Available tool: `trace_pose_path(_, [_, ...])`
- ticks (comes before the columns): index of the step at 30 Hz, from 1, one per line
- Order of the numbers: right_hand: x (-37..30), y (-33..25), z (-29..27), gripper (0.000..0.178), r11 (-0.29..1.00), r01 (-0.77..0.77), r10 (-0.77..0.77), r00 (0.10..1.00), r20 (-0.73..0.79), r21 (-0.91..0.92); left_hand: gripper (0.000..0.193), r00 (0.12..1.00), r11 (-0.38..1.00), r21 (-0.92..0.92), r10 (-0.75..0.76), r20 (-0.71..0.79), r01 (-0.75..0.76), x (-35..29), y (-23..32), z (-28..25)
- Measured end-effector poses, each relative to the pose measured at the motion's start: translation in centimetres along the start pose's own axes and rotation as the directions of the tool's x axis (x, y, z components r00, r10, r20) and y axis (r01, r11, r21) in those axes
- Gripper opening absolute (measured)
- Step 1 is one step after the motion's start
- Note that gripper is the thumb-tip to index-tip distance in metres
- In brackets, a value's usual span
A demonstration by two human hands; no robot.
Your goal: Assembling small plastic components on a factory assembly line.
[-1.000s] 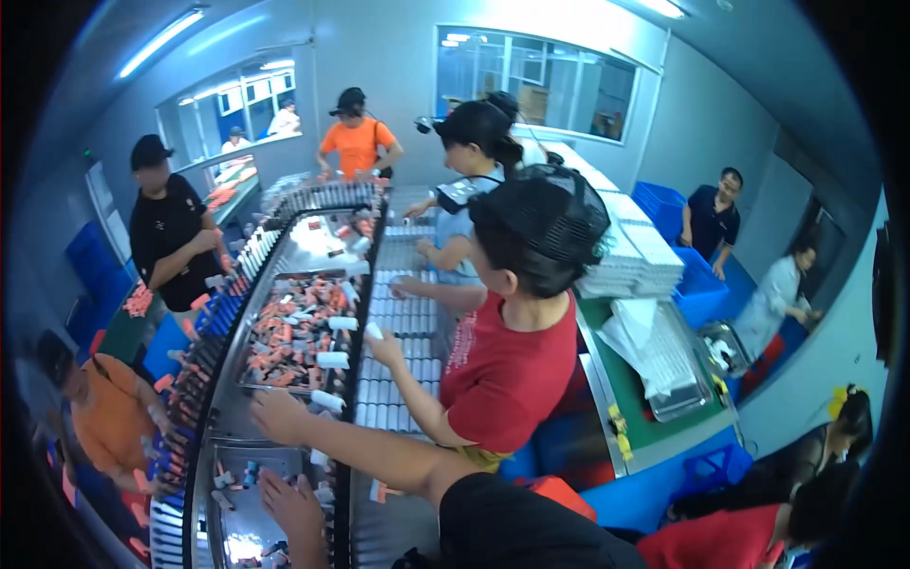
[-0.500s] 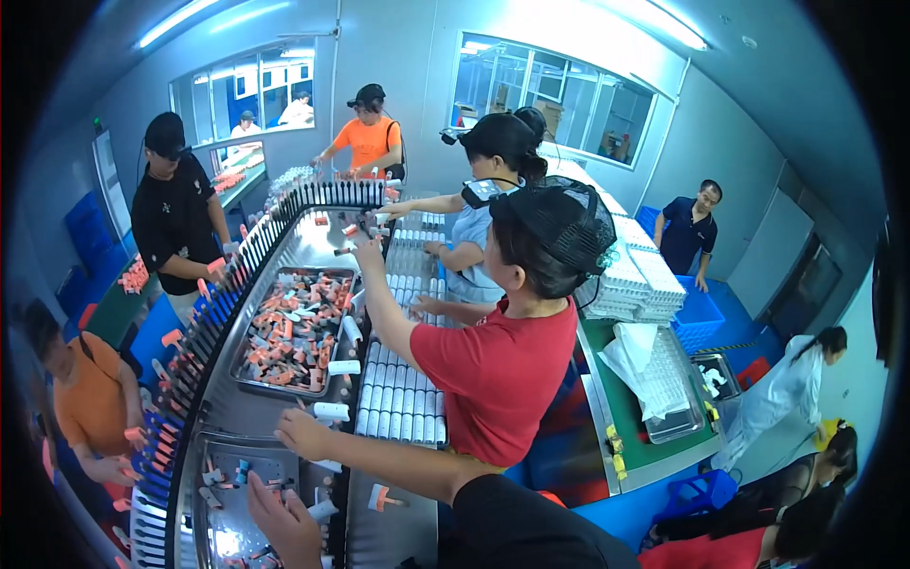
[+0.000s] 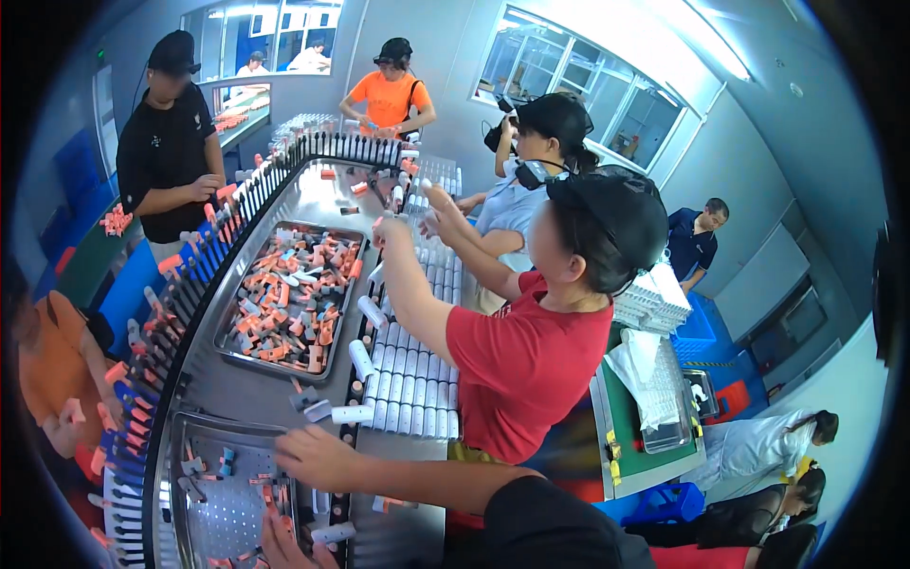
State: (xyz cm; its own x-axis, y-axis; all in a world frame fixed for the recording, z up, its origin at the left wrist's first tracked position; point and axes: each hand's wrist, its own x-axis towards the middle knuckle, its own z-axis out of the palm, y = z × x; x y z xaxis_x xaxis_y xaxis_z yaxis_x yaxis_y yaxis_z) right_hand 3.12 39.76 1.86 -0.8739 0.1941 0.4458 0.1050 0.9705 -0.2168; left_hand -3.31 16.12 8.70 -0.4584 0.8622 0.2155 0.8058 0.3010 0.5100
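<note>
My right hand (image 3: 318, 457) reaches in from the lower right, over the near corner of a shallow metal tray (image 3: 185, 517). Its fingers are spread and I see nothing in them. A grey piece with an orange part (image 3: 305, 396) is just beyond its fingertips, beside a white cylinder (image 3: 351, 414). At the lower edge my left hand (image 3: 284, 548) is low over the tray's right side. Its fingers are stretched toward small orange pieces (image 3: 275, 495) and look open; the lower edge cuts off the wrist. Grey pieces (image 3: 192, 465) and a teal piece (image 3: 227, 462) lie in the tray.
A bigger heap of orange and grey pieces fills another tray (image 3: 226, 349) farther off. A curved rack of upright black pegs (image 3: 180, 337) runs along the left. White cylinders (image 3: 408, 389) stand in rows at right, by a person in red (image 3: 517, 370). Other people stand around the table.
My left hand has moved down toward the orange pieces. My right hand has lowered slightly and its fingers have spread. The grey piece now shows beyond it, and the view has shifted.
</note>
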Motion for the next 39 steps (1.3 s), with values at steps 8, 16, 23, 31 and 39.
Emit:
trace_pose_path(8, [2.5,-1.6,-2.8,0.035,0.98,-0.169,0.181,0.977,-0.117,0.106,0.088,0.96,0.939,0.321,-0.193,0.203,0.121,-3.2,-2.2,5.5])
trace_pose_path(16, [0.0,-2.5,0.8,0.028,0.994,0.09,-0.097,0.987,0.131,0.055,0.084,0.997,0.988,0.144,-0.067,0.033,0.062,-2.8,0.1,5.7])
trace_pose_path(23, [-1.2,-4.3,1.9,0.021,0.996,-0.02,0.024,0.999,-0.046,0.088,0.086,0.985,0.929,0.326,-0.165,-0.06,0.175,-4.4,0.1,4.0])
trace_pose_path(31, [5.7,-5.3,-5.9,0.015,0.991,-0.05,0.073,0.98,-0.184,0.123,0.049,0.868,0.85,0.181,-0.492,-0.067,0.495,-6.4,-6.8,2.7])
trace_pose_path(39, [3.1,-5.7,0.6,0.012,0.974,-0.072,0.079,0.997,-0.026,0.214,0.035,0.945,0.966,-0.192,-0.216,-0.244,0.171,-3.4,-0.8,1.0])
